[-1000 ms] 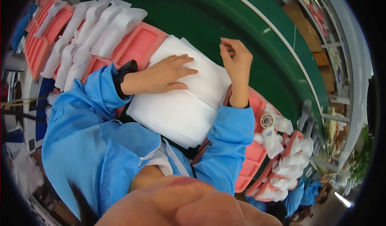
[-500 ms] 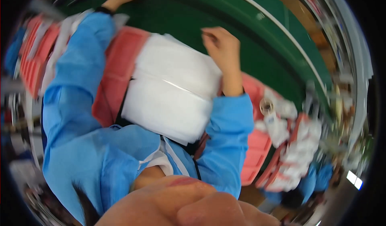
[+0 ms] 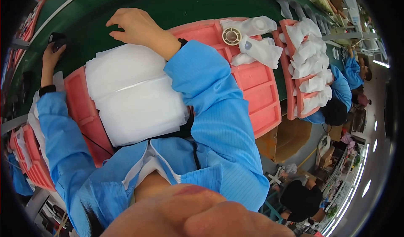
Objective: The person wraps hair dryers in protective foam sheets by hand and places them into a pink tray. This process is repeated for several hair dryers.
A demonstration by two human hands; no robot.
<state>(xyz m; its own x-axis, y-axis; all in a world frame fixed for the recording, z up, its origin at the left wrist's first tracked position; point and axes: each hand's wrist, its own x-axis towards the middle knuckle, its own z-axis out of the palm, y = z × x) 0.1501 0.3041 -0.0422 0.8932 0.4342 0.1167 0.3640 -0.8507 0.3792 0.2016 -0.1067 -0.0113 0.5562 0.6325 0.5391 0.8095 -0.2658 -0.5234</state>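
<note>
My left hand (image 3: 51,60) reaches far out at the left over the green work surface (image 3: 185,7). Its fingers are closed around a small black rounded object (image 3: 58,40), whose kind I cannot make out. Bent at the wrist, my right hand (image 3: 136,29) is above the far edge of a stack of thin white sheets (image 3: 136,96). Nothing shows in it, and its thumb and fingers are apart. The stack lies close in front of my body, in two overlapping piles, between pink trays.
A pink tray (image 3: 257,106) at the right bears white-wrapped parts (image 3: 261,51) and a tan ring-shaped piece (image 3: 231,36). Beyond it, another pink tray (image 3: 290,91) holds several wrapped pieces. A pink tray (image 3: 84,110) borders the stack's left side. Co-workers in blue (image 3: 338,87) sit farther right.
The view has swung, so the trays at the right show more fully. My right hand has moved leftward over the stack's far edge. My left hand keeps hold of the black object.
</note>
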